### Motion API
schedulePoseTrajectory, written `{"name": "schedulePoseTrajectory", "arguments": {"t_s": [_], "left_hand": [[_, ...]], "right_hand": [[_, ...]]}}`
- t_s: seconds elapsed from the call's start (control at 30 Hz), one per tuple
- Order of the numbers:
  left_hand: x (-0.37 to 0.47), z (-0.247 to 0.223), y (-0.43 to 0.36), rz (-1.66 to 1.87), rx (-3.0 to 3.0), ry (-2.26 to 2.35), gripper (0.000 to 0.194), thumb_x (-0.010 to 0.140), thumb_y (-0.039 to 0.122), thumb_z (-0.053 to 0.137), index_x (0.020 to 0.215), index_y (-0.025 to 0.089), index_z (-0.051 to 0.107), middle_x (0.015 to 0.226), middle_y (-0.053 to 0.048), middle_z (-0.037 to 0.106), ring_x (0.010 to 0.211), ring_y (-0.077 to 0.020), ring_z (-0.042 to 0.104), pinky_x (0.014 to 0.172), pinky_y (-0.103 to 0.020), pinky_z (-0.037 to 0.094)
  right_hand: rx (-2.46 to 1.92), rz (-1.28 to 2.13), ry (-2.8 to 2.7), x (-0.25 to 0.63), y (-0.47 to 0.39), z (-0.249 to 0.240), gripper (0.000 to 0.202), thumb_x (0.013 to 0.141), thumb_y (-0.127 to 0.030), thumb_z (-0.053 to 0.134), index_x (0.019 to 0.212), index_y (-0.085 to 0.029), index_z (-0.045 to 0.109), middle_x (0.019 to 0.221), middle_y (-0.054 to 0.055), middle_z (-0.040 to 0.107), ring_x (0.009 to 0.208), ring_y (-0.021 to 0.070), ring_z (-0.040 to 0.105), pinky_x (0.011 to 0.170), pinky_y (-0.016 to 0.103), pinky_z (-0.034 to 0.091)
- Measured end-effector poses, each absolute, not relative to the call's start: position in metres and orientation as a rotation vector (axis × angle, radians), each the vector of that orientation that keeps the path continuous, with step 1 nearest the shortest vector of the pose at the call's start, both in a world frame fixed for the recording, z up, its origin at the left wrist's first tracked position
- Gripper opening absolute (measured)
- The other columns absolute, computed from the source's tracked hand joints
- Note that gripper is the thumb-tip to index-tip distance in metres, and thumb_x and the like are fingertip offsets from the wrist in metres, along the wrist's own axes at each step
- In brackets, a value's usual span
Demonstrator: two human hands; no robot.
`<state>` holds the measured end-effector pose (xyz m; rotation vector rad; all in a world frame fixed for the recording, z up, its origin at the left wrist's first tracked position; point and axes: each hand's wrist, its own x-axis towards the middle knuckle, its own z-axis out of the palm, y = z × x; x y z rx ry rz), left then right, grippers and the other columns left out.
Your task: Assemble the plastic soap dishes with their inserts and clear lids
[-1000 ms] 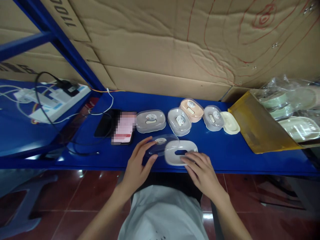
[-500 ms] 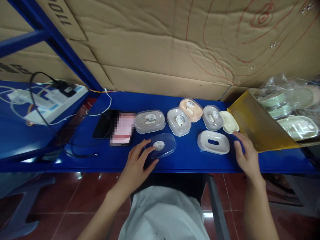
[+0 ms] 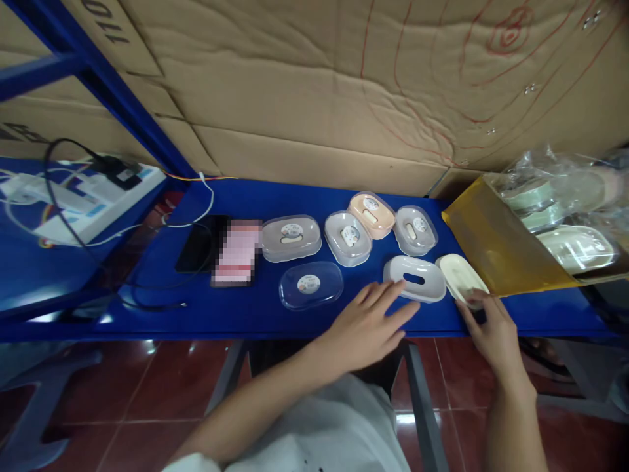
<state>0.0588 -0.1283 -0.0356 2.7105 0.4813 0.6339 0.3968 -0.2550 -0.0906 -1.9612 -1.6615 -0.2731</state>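
Between thumb and fingers, my right hand (image 3: 494, 328) grips the near end of a cream soap dish tray (image 3: 459, 275), which tilts beside the cardboard box. To its left sits a white soap dish base (image 3: 426, 270) with a dark oval slot showing blue through it. My left hand (image 3: 371, 324) hovers at the base's left front, fingers apart, holding nothing; whether a fingertip touches the rim I cannot tell. A clear lid (image 3: 310, 298) with a round label lies flat further left.
Lidded soap dishes stand behind: a grey one (image 3: 275, 246), two more greyish ones (image 3: 344, 252) (image 3: 417, 242) and a peach one (image 3: 378, 226). At right, a box (image 3: 481, 242) holds bagged dishes. Phones (image 3: 236, 255), cables and a power strip (image 3: 88, 216) occupy the left.
My left hand has left the clear lid and moved right to the white base. My right hand has taken hold of the cream tray and drawn it nearer.
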Motion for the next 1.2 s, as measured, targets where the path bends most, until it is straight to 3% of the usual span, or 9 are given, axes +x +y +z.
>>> {"name": "schedulePoseTrajectory", "arguments": {"t_s": [0.07,0.13,0.27,0.47,0.63,0.8,0.93,1.1,1.2], "left_hand": [[0.086,-0.039,-0.115,0.662,2.735,0.557,0.042,0.105,0.022,0.062,0.147,0.017,0.058,0.167,-0.020,0.046,0.157,-0.0393,0.043,0.126,-0.060,0.040],[0.098,-0.041,-0.103,0.673,2.680,0.658,0.024,0.105,0.014,0.058,0.126,0.015,0.069,0.146,-0.019,0.065,0.150,-0.0379,0.052,0.123,-0.060,0.044],[0.083,-0.036,-0.096,0.852,2.468,0.737,0.018,0.111,0.021,0.051,0.116,0.021,0.069,0.117,-0.010,0.073,0.124,-0.0262,0.069,0.108,-0.045,0.058],[0.054,-0.037,-0.112,0.993,2.453,0.689,0.013,0.111,0.023,0.056,0.117,0.021,0.066,0.120,-0.009,0.071,0.125,-0.0234,0.067,0.111,-0.042,0.058],[0.042,-0.049,-0.122,0.885,2.689,0.610,0.012,0.109,0.018,0.057,0.113,0.017,0.068,0.118,-0.009,0.071,0.130,-0.0268,0.064,0.116,-0.046,0.056],[0.018,-0.052,-0.136,0.836,2.776,0.653,0.020,0.107,0.022,0.060,0.126,0.018,0.067,0.134,-0.014,0.067,0.132,-0.0293,0.064,0.115,-0.051,0.055],[-0.002,-0.059,-0.142,0.767,2.847,0.788,0.033,0.105,0.028,0.067,0.138,0.022,0.064,0.151,-0.017,0.061,0.144,-0.0348,0.057,0.124,-0.065,0.042],[-0.014,-0.067,-0.142,0.773,2.855,0.812,0.024,0.106,0.033,0.068,0.128,0.023,0.069,0.138,-0.007,0.073,0.142,-0.0269,0.060,0.130,-0.052,0.036],[-0.024,-0.063,-0.135,0.767,2.855,0.793,0.038,0.103,0.043,0.072,0.136,0.025,0.066,0.150,-0.012,0.065,0.145,-0.0304,0.058,0.131,-0.057,0.033]], "right_hand": [[-1.921,-0.229,-1.723,0.392,-0.272,-0.088,0.026,0.105,-0.047,0.061,0.115,-0.025,0.069,0.120,0.014,0.076,0.117,0.0347,0.072,0.107,0.057,0.055],[-1.898,-0.202,-1.779,0.383,-0.284,-0.085,0.022,0.107,-0.039,0.060,0.122,-0.027,0.070,0.123,0.012,0.077,0.121,0.0349,0.072,0.112,0.062,0.052],[-1.835,-0.082,-1.786,0.352,-0.287,-0.081,0.026,0.106,-0.029,0.061,0.131,-0.031,0.068,0.128,0.009,0.076,0.129,0.0324,0.069,0.114,0.061,0.053],[-1.618,-0.068,-1.727,0.299,-0.255,-0.082,0.037,0.102,-0.023,0.068,0.138,-0.032,0.068,0.140,0.010,0.069,0.133,0.0313,0.068,0.111,0.054,0.059],[-1.534,-0.134,-1.816,0.286,-0.235,-0.081,0.069,0.095,-0.033,0.081,0.158,-0.030,0.053,0.159,0.015,0.058,0.146,0.0378,0.057,0.115,0.061,0.055],[-1.424,0.055,-2.033,0.270,-0.229,-0.078,0.055,0.102,-0.021,0.071,0.154,-0.032,0.059,0.155,0.009,0.064,0.151,0.0336,0.054,0.119,0.059,0.054],[-1.341,0.139,-2.102,0.259,-0.228,-0.070,0.050,0.103,-0.014,0.067,0.150,-0.027,0.062,0.153,0.008,0.066,0.154,0.0313,0.050,0.122,0.059,0.052],[-1.309,0.174,-2.212,0.258,-0.220,-0.060,0.038,0.103,-0.016,0.067,0.140,-0.022,0.068,0.145,0.008,0.070,0.154,0.0289,0.051,0.128,0.058,0.046],[-1.315,0.107,-2.261,0.257,-0.216,-0.061,0.034,0.103,-0.019,0.069,0.136,-0.020,0.069,0.142,0.009,0.072,0.153,0.0286,0.052,0.128,0.057,0.046]]}}
